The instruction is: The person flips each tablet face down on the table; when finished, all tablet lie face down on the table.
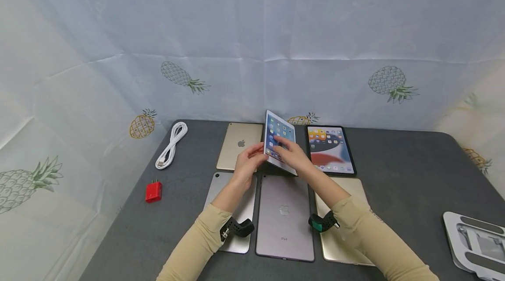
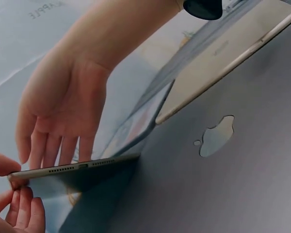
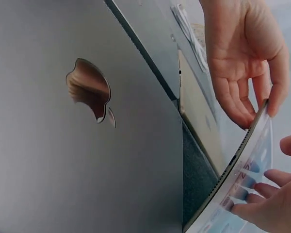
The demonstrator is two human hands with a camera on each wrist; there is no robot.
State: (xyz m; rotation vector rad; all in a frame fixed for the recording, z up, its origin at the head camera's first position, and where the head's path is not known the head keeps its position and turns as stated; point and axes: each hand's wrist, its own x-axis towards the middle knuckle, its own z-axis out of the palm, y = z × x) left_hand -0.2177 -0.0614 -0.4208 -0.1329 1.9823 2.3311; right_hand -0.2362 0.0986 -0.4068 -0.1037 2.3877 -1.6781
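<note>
A white-framed tablet (image 1: 281, 129) with a lit screen of app icons is tilted up on one edge at the back middle of the table. My left hand (image 1: 249, 161) pinches its near left corner between thumb and fingers, as the right wrist view also shows. Over the front of the screen lies my right hand (image 1: 293, 154); its fingers (image 3: 262, 199) are spread on or close to the glass, thumb apart. Beneath the hands lies a grey tablet (image 1: 285, 224), back up. A gold tablet (image 1: 232, 145) lies behind my left hand, and a black-framed tablet (image 1: 331, 149) with its screen lit sits to the right.
Near the forearms lie a silver tablet (image 1: 240, 242) and another gold tablet (image 1: 347, 248), both back up. A coiled white cable (image 1: 172, 145) and a red charger plug (image 1: 153, 192) are on the left. A folded silver stand (image 1: 457, 237) sits at the right edge.
</note>
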